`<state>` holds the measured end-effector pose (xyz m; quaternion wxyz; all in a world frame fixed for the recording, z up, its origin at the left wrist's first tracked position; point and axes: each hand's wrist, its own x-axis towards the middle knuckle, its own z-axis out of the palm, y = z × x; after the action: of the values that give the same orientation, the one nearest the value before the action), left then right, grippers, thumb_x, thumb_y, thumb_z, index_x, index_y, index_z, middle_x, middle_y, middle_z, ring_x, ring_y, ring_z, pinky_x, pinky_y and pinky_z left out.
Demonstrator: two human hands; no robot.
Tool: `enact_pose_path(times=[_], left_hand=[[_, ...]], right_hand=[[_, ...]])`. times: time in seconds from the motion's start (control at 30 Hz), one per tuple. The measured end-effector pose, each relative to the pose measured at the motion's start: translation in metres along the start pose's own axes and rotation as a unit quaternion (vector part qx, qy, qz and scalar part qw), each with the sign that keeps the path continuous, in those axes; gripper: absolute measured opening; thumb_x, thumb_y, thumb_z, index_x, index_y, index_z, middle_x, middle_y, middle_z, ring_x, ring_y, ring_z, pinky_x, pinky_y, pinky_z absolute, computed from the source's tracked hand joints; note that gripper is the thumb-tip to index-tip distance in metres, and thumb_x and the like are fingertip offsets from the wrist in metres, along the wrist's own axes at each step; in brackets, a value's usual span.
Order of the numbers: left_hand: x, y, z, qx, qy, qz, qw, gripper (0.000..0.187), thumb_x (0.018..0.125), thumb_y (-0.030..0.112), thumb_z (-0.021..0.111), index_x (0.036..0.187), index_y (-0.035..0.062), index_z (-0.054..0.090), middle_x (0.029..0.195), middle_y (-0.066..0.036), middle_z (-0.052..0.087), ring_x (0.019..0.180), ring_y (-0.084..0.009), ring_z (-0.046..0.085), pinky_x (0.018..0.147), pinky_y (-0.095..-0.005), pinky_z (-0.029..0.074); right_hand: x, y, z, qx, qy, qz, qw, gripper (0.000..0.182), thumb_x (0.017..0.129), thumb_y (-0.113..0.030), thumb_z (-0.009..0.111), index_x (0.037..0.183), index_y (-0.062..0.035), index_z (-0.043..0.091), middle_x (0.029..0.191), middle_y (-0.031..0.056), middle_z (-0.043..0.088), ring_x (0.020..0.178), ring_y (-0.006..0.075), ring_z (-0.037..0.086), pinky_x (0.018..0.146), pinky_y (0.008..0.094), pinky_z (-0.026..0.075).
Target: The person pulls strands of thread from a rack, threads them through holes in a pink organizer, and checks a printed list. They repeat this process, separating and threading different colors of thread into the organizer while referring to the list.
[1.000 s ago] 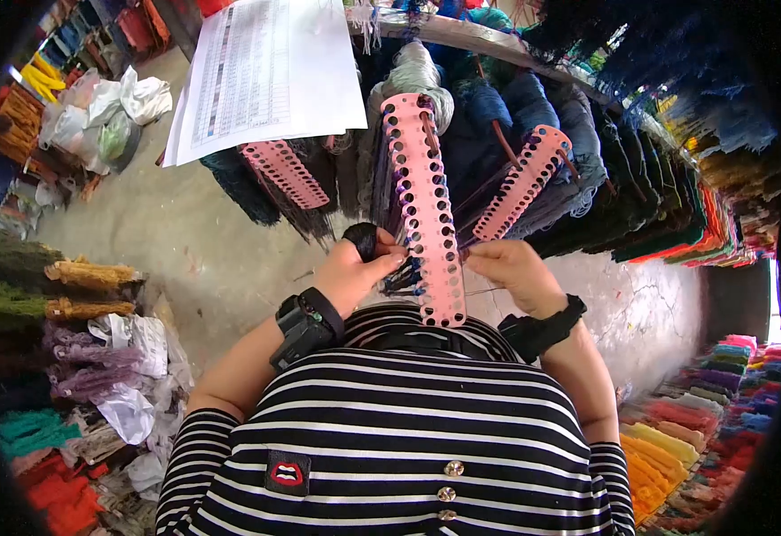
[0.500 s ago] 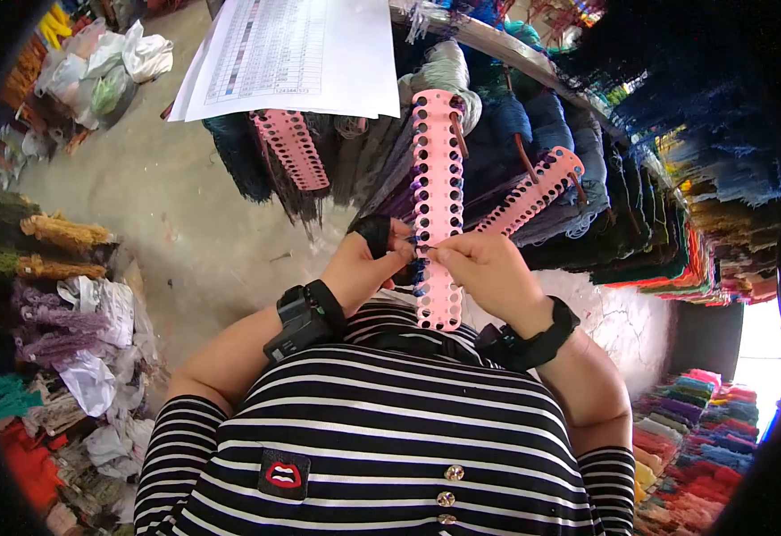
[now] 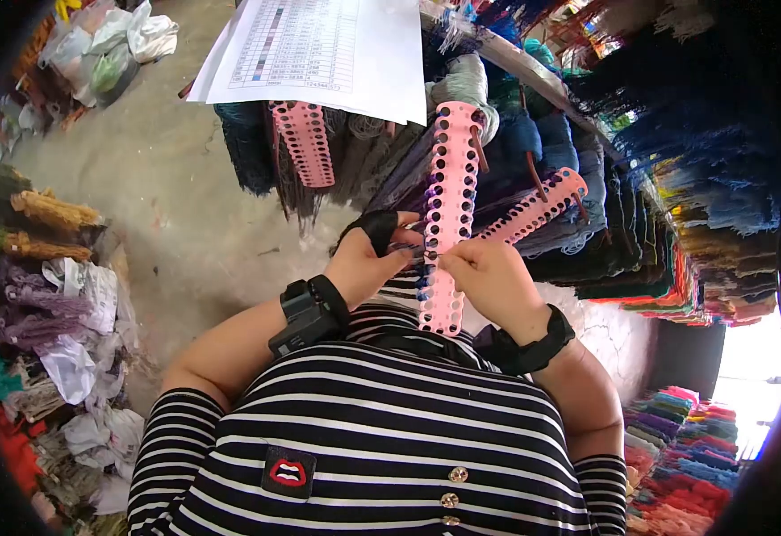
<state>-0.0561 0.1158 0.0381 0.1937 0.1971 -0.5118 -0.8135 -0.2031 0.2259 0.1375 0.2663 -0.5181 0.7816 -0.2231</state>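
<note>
A long pink thread card (image 3: 453,192), with round holes down both edges, stands upright in front of me. Dark purple and blue threads (image 3: 424,279) are looped through holes on its left edge. My left hand (image 3: 368,266), with a black wrap over part of it, is at that edge, its thumb and a finger pinched on dark thread. Across the card's lower half, my right hand (image 3: 495,279) is closed in a pinch near the same holes; what lies between its fingertips is too small to make out.
Printed sheets (image 3: 319,62) overhang the top. Two more pink thread cards (image 3: 305,147) (image 3: 542,204) are beside hanging skeins of dark and blue yarn (image 3: 520,134). Plastic bags (image 3: 109,54) and yarn bundles (image 3: 46,308) lie on the left floor; stacked coloured yarn (image 3: 685,456) is at right.
The pink card leans slightly more to the right at its top, and the sheets appear shifted right. My left fingers have drawn slightly apart from my right fingertips.
</note>
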Motion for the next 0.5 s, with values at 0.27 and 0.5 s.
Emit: enact_pose_path(times=[0.27, 0.5], left_hand=[[0.0, -0.006, -0.007, 0.016, -0.051, 0.007, 0.999, 0.055, 0.086, -0.003, 0.058, 0.138, -0.0011, 0.041, 0.086, 0.001, 0.057, 0.08, -0.0062, 0.053, 0.075, -0.021, 0.044], [-0.003, 0.008, 0.001, -0.048, -0.009, -0.051, 0.998, 0.047, 0.088, 0.001, 0.06, 0.132, -0.0044, 0.046, 0.081, 0.0, 0.058, 0.07, -0.0063, 0.053, 0.064, -0.0211, 0.045]], right_hand=[[0.0, -0.007, -0.001, 0.001, -0.017, 0.048, 0.999, 0.022, 0.083, -0.02, 0.06, 0.082, 0.0014, 0.066, 0.074, 0.0197, 0.063, 0.068, 0.0352, 0.062, 0.062, 0.0397, 0.048], [0.004, -0.002, 0.005, -0.024, 0.013, -0.002, 1.0, 0.025, 0.084, -0.021, 0.056, 0.076, 0.0019, 0.064, 0.07, 0.0219, 0.06, 0.065, 0.0379, 0.06, 0.06, 0.0428, 0.047]])
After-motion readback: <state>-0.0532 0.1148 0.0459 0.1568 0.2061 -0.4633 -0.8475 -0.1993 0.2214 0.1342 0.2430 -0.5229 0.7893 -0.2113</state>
